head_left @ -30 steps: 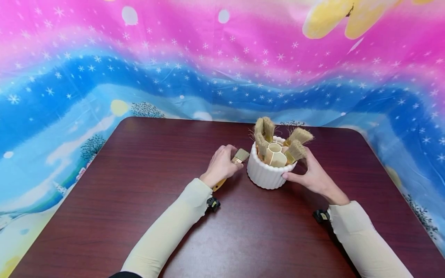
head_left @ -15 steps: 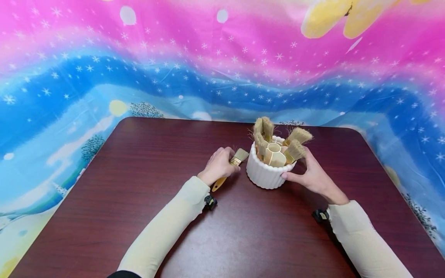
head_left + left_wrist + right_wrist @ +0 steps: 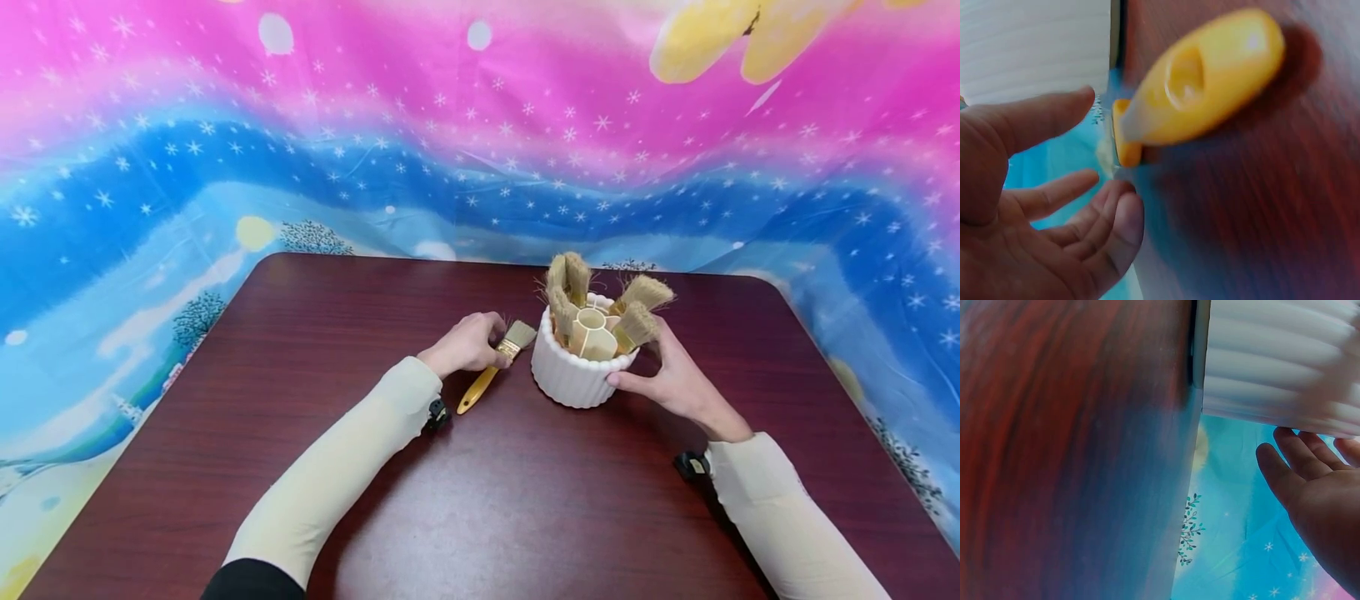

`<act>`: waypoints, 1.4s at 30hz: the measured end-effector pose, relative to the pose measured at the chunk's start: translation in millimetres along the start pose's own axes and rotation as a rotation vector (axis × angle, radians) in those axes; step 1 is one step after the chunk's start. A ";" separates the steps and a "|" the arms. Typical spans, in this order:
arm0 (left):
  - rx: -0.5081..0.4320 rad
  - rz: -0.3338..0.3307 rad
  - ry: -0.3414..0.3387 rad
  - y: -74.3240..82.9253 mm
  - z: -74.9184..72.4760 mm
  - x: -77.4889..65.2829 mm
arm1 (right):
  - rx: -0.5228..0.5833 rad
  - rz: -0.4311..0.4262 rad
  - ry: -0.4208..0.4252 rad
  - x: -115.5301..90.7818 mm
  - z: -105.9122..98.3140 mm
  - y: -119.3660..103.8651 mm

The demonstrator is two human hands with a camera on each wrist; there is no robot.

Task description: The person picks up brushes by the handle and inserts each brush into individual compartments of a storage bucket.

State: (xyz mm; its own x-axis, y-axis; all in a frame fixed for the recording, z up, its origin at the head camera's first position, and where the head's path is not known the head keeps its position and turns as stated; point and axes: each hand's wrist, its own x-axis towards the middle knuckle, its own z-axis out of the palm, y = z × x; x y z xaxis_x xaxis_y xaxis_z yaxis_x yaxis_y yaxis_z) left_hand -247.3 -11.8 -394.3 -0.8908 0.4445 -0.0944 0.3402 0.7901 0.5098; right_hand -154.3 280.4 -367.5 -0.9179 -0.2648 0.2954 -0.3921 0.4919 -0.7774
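Note:
A paintbrush [image 3: 480, 387] with a yellow handle lies on the table just left of a white ribbed pot [image 3: 573, 379]. Its handle end, with a hole in it, looms large in the left wrist view. My left hand [image 3: 471, 343] is at the brush's metal band, thumb and fingers spread apart on either side of it. My right hand [image 3: 671, 379] holds the pot from the right, thumb on the front below the rim. In the right wrist view its fingertips [image 3: 1285, 434] meet the ribbed wall. Several brushes [image 3: 641, 312] stand bristles up in the pot, around a divided insert [image 3: 592, 321].
The dark red wooden table [image 3: 337, 333] has rounded far corners. Behind it hangs a pink and blue cloth [image 3: 420, 167] with snowflakes. A small black device [image 3: 437, 414] is strapped at the left wrist, and another black device [image 3: 692, 467] at the right.
My left hand's wrist has shifted left and its grasp has loosened, uncovering more of the yellow handle. The brush stays nearly in place. My right hand and the pot hold still.

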 end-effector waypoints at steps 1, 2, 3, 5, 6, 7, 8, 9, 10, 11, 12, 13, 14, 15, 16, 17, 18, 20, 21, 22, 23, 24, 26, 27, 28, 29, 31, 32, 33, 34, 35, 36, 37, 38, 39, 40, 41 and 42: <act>0.002 0.010 -0.011 -0.8 -0.6 0.9 | 0.001 -0.002 0.001 0.1 -0.1 0.0; 0.005 0.020 -0.021 -1.6 -1.1 1.7 | 0.000 -0.005 0.001 0.1 -0.3 0.0; 0.008 0.027 -0.032 -2.2 -1.5 2.4 | 0.001 -0.007 0.002 0.2 -0.4 0.0; 0.017 0.036 -0.053 -3.2 -2.0 3.5 | 0.000 -0.010 0.002 0.2 -0.5 0.0; 0.020 0.037 -0.063 -3.5 -2.2 4.0 | 0.000 -0.010 0.002 0.2 -0.5 0.0; 0.022 0.036 -0.070 -3.6 -2.4 4.4 | 0.001 -0.010 0.002 0.2 -0.4 -0.2; 0.023 0.033 -0.076 -3.5 -2.7 4.6 | 0.000 -0.011 0.002 0.1 -0.3 -0.2; 0.025 0.031 -0.081 -3.5 -2.7 4.9 | 0.001 -0.010 0.003 0.1 -0.2 -0.4; 0.027 0.029 -0.084 -3.5 -2.7 5.1 | 0.001 -0.010 0.003 0.1 -0.1 -0.4; 0.028 0.028 -0.086 -3.5 -2.7 5.5 | 0.001 -0.010 0.003 0.1 0.0 -0.4; 0.032 0.029 -0.086 -3.4 -2.6 5.7 | 0.001 -0.011 0.003 0.1 0.0 -0.4; 0.033 0.031 -0.086 -3.4 -2.5 5.8 | 0.000 -0.011 0.003 0.1 0.0 -0.4; 0.035 0.032 -0.088 -3.2 -2.4 5.9 | -0.001 -0.015 0.003 0.2 0.0 -0.3; 0.038 0.036 -0.088 -3.1 -2.3 5.9 | -0.002 -0.016 0.002 0.3 -0.1 -0.1; 0.040 0.041 -0.091 -3.0 -2.3 6.0 | -0.003 -0.020 0.002 0.5 -0.2 0.2; 0.041 0.045 -0.092 -2.8 -2.2 6.1 | -0.002 -0.022 0.002 0.6 -0.3 0.5; 0.040 0.047 -0.094 -2.6 -2.1 6.0 | -0.003 -0.024 0.001 0.6 -0.5 0.6; 0.046 0.048 -0.100 -2.3 -1.8 5.9 | -0.003 -0.028 0.000 0.8 -0.6 0.9; 0.051 0.051 -0.100 -2.2 -1.7 5.8 | -0.001 -0.027 0.000 0.8 -0.6 0.9; 0.056 0.051 -0.104 -2.2 -1.6 5.8 | 0.000 -0.027 0.000 0.8 -0.6 0.8; 0.063 0.051 -0.105 -2.1 -1.7 5.6 | 0.001 -0.026 -0.001 0.8 -0.6 0.7; 0.070 0.052 -0.108 -2.1 -1.9 5.4 | 0.002 -0.026 -0.002 0.8 -0.5 0.5; 0.081 0.050 -0.113 -2.2 -2.9 4.9 | 0.004 -0.025 -0.002 0.9 -0.4 0.2; 0.083 0.049 -0.115 -2.4 -3.5 4.5 | 0.005 -0.025 -0.002 1.0 -0.4 0.0; 0.084 0.046 -0.119 -2.9 -4.1 4.3 | 0.005 -0.026 -0.002 1.0 -0.5 -0.1; 0.085 0.044 -0.122 -3.5 -4.6 4.1 | 0.005 -0.026 -0.001 0.9 -0.5 -0.2; 0.088 0.037 -0.124 -4.8 -5.5 3.9 | 0.002 -0.027 0.000 0.9 -0.5 -0.2; 0.091 0.034 -0.126 -5.5 -6.0 3.9 | 0.001 -0.028 0.001 0.9 -0.4 0.0; 0.096 0.032 -0.127 -6.2 -6.4 3.9 | 0.001 -0.028 0.002 1.0 -0.4 0.1; 0.102 0.029 -0.127 -6.6 -6.9 4.1 | 0.000 -0.028 0.002 1.0 -0.3 0.4; 0.108 0.027 -0.129 -6.8 -7.3 4.2 | 0.000 -0.028 0.003 1.2 -0.2 0.6; 0.113 0.025 -0.130 -6.7 -7.7 4.2 | -0.001 -0.029 0.003 1.3 0.0 0.9; 0.118 0.023 -0.132 -6.4 -8.1 4.4 | -0.002 -0.029 0.002 1.4 0.0 1.1; 0.122 0.022 -0.134 -5.9 -8.4 4.5 | -0.001 -0.030 0.002 1.4 0.0 1.2; 0.126 0.022 -0.134 -5.0 -8.7 4.5 | -0.002 -0.030 0.002 1.3 0.0 1.3; 0.129 0.023 -0.137 -4.1 -9.1 4.7 | -0.002 -0.029 0.000 1.5 0.0 1.1; 0.132 0.024 -0.138 -3.1 -9.2 4.8 | -0.001 -0.029 0.000 1.6 0.0 0.9; 0.138 0.026 -0.138 -1.9 -9.3 5.1 | -0.002 -0.030 -0.001 1.6 0.0 0.6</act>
State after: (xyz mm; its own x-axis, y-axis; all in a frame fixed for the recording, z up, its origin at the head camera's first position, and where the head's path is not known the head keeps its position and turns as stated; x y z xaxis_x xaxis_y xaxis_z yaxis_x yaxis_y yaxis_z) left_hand -255.3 -15.0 -387.8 -0.8346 0.5116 -0.2040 0.4089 0.8237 0.3929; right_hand -156.1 280.3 -367.5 -0.9057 -0.2803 0.3180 -0.4196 0.4856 -0.7669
